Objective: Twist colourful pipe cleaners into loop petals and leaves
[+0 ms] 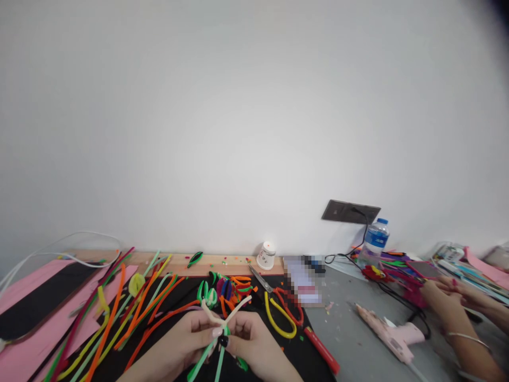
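Observation:
My left hand (190,339) and my right hand (254,342) meet low in the middle of the view, fingers pinched together. Between them they hold crossed pipe cleaners (225,313): cream ends fan upward, green ends (204,358) hang down toward me. Just beyond the hands lies a heap of bent pipe-cleaner loops (230,289) in orange, green, purple and blue on a black sheet (186,294).
Long loose pipe cleaners (131,307) spread left over pink paper (32,345). Scissors (278,307), a red stick (321,350), a pink glue gun (392,334), a white cup (265,255) and a water bottle (374,241) lie right. Another person's hands (445,297) work at far right.

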`<act>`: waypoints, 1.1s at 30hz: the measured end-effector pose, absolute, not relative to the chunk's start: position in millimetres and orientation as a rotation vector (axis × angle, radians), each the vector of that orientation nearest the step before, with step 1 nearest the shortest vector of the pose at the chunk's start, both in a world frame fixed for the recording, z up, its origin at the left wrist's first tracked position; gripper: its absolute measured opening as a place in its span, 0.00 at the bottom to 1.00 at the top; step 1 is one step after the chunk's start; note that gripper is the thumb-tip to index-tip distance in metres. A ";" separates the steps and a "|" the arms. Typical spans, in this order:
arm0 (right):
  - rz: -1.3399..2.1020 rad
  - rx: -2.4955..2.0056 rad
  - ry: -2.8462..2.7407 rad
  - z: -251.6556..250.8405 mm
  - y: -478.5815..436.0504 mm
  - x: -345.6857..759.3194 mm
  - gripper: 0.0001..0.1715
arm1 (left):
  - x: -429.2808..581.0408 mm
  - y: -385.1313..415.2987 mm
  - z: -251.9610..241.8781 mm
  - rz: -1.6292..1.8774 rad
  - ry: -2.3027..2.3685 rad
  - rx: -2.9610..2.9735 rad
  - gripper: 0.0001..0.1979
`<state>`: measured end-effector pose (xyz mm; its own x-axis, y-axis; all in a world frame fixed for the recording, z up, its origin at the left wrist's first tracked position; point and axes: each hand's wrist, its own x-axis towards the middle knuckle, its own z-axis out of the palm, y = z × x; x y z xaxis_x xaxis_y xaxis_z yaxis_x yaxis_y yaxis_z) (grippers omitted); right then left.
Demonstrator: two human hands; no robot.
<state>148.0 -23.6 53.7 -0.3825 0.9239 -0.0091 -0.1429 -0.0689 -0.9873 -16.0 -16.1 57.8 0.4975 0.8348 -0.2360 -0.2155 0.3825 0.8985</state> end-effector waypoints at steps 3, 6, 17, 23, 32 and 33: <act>1.543 -0.920 -1.356 55.9 -23.2 148.5 0.16 | -15.6 -15.3 60.2 0.781 0.825 1.075 0.17; 1.577 -0.932 -1.359 57.5 -23.1 148.3 0.16 | -14.9 -14.4 63.1 0.738 0.799 1.158 0.18; 1.703 -0.899 -1.349 54.5 -23.0 148.1 0.17 | -11.9 -17.6 57.8 0.660 0.728 1.112 0.17; 1.728 -0.898 -1.352 51.5 -22.5 148.5 0.15 | -11.5 -14.4 51.9 0.727 0.734 1.125 0.16; 1.519 -1.038 -1.476 38.6 -21.8 147.1 0.07 | -9.6 -3.9 30.3 0.837 0.888 1.308 0.17; 1.510 -1.051 -1.483 38.6 -21.8 147.2 0.06 | -9.7 -4.1 30.7 0.838 0.902 1.327 0.17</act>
<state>147.2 -21.8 38.6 -0.3735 0.9265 -0.0457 0.0288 -0.0376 -0.9989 -9.7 -4.1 30.7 0.4277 0.9016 -0.0647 0.0022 0.0705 0.9975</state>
